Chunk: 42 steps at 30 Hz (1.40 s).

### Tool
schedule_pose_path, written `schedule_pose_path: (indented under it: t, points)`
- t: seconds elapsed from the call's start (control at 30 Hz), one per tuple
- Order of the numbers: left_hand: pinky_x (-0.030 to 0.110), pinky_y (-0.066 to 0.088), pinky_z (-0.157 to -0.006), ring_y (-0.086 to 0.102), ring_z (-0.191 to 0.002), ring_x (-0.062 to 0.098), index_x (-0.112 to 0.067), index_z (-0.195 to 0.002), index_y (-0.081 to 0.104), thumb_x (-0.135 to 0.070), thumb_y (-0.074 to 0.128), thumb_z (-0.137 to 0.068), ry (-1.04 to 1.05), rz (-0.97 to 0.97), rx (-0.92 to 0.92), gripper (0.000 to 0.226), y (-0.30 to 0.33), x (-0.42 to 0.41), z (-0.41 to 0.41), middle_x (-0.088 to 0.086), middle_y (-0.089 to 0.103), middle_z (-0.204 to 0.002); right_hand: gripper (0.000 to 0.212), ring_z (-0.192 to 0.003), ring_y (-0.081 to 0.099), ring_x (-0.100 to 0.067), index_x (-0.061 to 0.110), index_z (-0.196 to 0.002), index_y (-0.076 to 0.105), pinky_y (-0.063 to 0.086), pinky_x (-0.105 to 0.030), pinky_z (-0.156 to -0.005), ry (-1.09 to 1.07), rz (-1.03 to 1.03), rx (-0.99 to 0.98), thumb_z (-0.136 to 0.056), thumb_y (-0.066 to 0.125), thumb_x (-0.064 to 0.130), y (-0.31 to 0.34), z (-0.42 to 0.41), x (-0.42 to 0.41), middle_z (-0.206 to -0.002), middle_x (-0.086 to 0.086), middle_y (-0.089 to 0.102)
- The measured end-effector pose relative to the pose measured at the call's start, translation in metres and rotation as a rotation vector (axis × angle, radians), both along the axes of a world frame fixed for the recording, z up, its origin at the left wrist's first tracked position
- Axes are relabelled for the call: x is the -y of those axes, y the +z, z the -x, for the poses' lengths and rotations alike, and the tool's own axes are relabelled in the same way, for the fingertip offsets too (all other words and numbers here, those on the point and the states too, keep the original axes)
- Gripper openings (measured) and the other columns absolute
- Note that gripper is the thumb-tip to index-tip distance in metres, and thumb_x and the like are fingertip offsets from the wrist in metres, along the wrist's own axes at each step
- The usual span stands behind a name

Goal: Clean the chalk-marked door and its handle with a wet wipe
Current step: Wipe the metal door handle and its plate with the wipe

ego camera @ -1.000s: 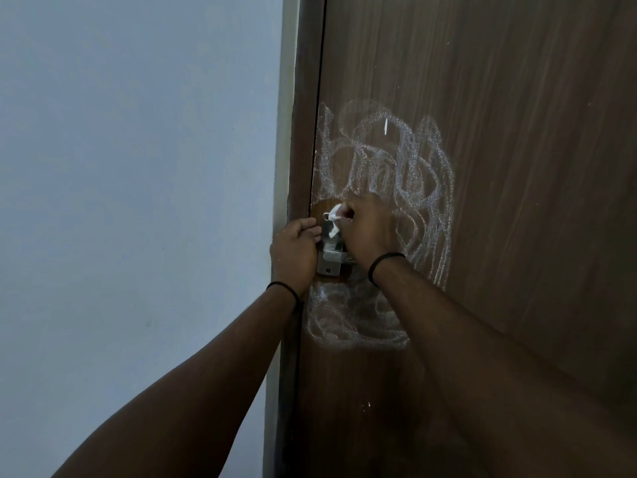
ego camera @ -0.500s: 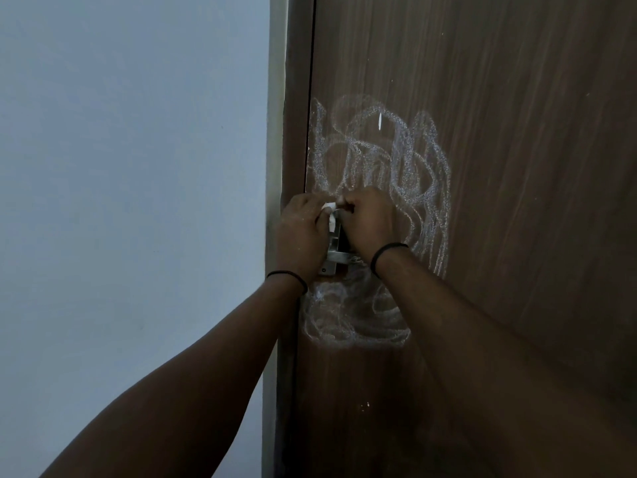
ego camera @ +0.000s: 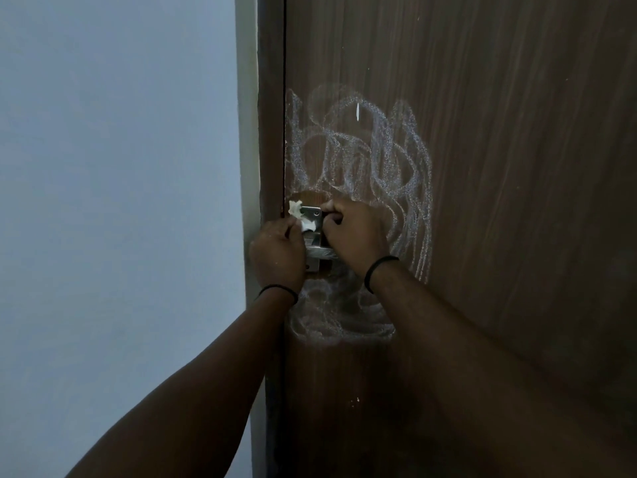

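Brown wood grain fills the right side of the frame: your door (ego camera: pixel 499 167), scrawled with white chalk marks (ego camera: pixel 379 157) in loops above the handle and a second tangle below it, near the middle of the frame. Your left hand (ego camera: pixel 277 251) sits at the door's left edge with its fingers curled, pinching the white wipe (ego camera: pixel 299 215) against the metal handle plate (ego camera: pixel 312 232); the wipe is crumpled, part of it sticking up past the plate's upper left corner. Your right hand (ego camera: pixel 355 232) is just beside it on the right, fingers curled round the handle itself, which is mostly hidden under that hand. Each wrist wears a thin black band (ego camera: pixel 381 267). A small patch of bare wood shows just above the plate. Left of the door runs the dark frame (ego camera: pixel 270 132), then a pale wall (ego camera: pixel 120 201) across the left of the frame.
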<state>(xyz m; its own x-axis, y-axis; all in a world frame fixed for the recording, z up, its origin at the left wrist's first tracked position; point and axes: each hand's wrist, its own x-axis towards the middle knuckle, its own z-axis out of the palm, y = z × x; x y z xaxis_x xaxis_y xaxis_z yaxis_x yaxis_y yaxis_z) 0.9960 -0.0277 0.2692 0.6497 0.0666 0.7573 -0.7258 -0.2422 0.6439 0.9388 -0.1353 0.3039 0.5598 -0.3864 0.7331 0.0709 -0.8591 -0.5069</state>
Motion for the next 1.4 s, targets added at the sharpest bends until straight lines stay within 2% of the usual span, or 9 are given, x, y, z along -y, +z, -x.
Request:
schedule_pose_path:
  t: [0.2, 0.37, 0.67, 0.77, 0.87, 0.97, 1.1, 1.23, 1.4]
  points:
    - [0.014, 0.039, -0.057, 0.062, -0.069, 0.011, -0.012, -0.085, 0.079, -0.017, 0.067, -0.084, -0.045, 0.004, -0.209, 0.013, 0.002, -0.004, -0.005, 0.004, 0.074, -0.079, 0.026, -0.076, 0.063, -0.010, 0.023, -0.101, 0.068, 0.057, -0.035, -0.068, -0.045, -0.005, -0.010, -0.088, 0.052, 0.008, -0.001, 0.002, -0.002, -0.088, 0.006, 0.070]
    - [0.023, 0.042, -0.056, 0.065, -0.068, 0.023, -0.008, -0.067, 0.072, -0.012, 0.061, -0.078, -0.058, -0.117, -0.414, 0.016, 0.007, -0.010, -0.019, 0.004, 0.064, -0.062, 0.016, -0.077, 0.064, -0.016, 0.024, -0.099, 0.061, 0.057, -0.041, -0.073, -0.064, -0.054, -0.073, -0.087, 0.059, 0.015, -0.004, 0.003, -0.010, -0.081, 0.006, 0.066]
    - [0.018, 0.045, -0.065, 0.063, -0.074, 0.008, -0.018, -0.083, 0.078, -0.018, 0.071, -0.081, -0.127, -0.041, -0.204, 0.008, 0.008, -0.011, -0.019, -0.003, 0.075, -0.085, 0.009, -0.070, 0.061, -0.001, 0.027, -0.088, 0.061, 0.052, -0.028, -0.061, -0.009, -0.010, 0.034, -0.093, 0.060, 0.020, 0.001, 0.012, -0.009, -0.074, 0.012, 0.064]
    - [0.018, 0.051, -0.073, 0.066, -0.077, 0.004, -0.020, -0.089, 0.078, -0.020, 0.073, -0.081, -0.211, 0.030, -0.135, 0.010, 0.017, -0.014, -0.018, -0.006, 0.075, -0.087, 0.022, -0.091, 0.066, -0.008, 0.023, -0.113, 0.069, 0.055, -0.030, -0.079, 0.103, 0.039, -0.008, -0.095, 0.060, 0.016, 0.004, 0.010, -0.009, -0.103, 0.005, 0.072]
    - [0.032, 0.058, -0.078, 0.071, -0.081, 0.018, -0.012, -0.089, 0.078, -0.015, 0.071, -0.085, -0.454, 0.087, -0.227, 0.008, 0.028, -0.017, -0.015, 0.003, 0.075, -0.085, 0.042, -0.109, 0.062, -0.013, 0.017, -0.132, 0.061, 0.048, -0.022, -0.093, 0.198, 0.149, -0.055, -0.091, 0.066, 0.009, 0.006, 0.007, -0.015, -0.126, -0.003, 0.067]
    - [0.033, 0.059, -0.069, 0.070, -0.079, 0.026, -0.007, -0.086, 0.075, -0.010, 0.063, -0.091, -0.692, 0.145, -0.405, 0.013, 0.034, -0.024, -0.014, 0.013, 0.074, -0.085, 0.034, -0.097, 0.061, -0.011, 0.016, -0.115, 0.071, 0.045, -0.020, -0.085, 0.141, 0.175, 0.005, -0.082, 0.074, 0.010, 0.007, 0.004, -0.018, -0.114, -0.003, 0.070]
    - [0.030, 0.052, -0.071, 0.064, -0.077, 0.020, -0.011, -0.091, 0.068, -0.008, 0.047, -0.092, -0.547, 0.121, -0.477, 0.022, 0.024, -0.028, -0.017, 0.011, 0.070, -0.090, 0.015, -0.084, 0.064, -0.017, 0.017, -0.091, 0.075, 0.048, -0.026, -0.070, 0.001, 0.152, -0.048, -0.081, 0.071, 0.007, 0.010, 0.000, -0.014, -0.096, -0.005, 0.071]
    - [0.046, 0.053, -0.091, 0.064, -0.099, 0.033, -0.010, -0.098, 0.065, -0.004, 0.043, -0.085, -0.398, 0.071, -0.472, 0.025, 0.007, -0.023, -0.014, 0.015, 0.068, -0.105, 0.027, -0.095, 0.066, -0.024, 0.014, -0.103, 0.076, 0.050, -0.027, -0.075, -0.086, 0.327, -0.222, -0.085, 0.063, -0.002, 0.005, 0.000, -0.018, -0.107, -0.010, 0.071]
    - [0.050, 0.055, -0.088, 0.066, -0.096, 0.032, -0.023, -0.086, 0.064, -0.005, 0.044, -0.083, -0.452, 0.124, -0.497, 0.027, -0.005, -0.019, -0.013, 0.015, 0.069, -0.100, 0.022, -0.098, 0.066, -0.022, 0.016, -0.104, 0.077, 0.054, -0.033, -0.085, -0.048, 0.444, -0.450, -0.087, 0.069, 0.005, 0.016, -0.001, -0.024, -0.107, -0.008, 0.073]
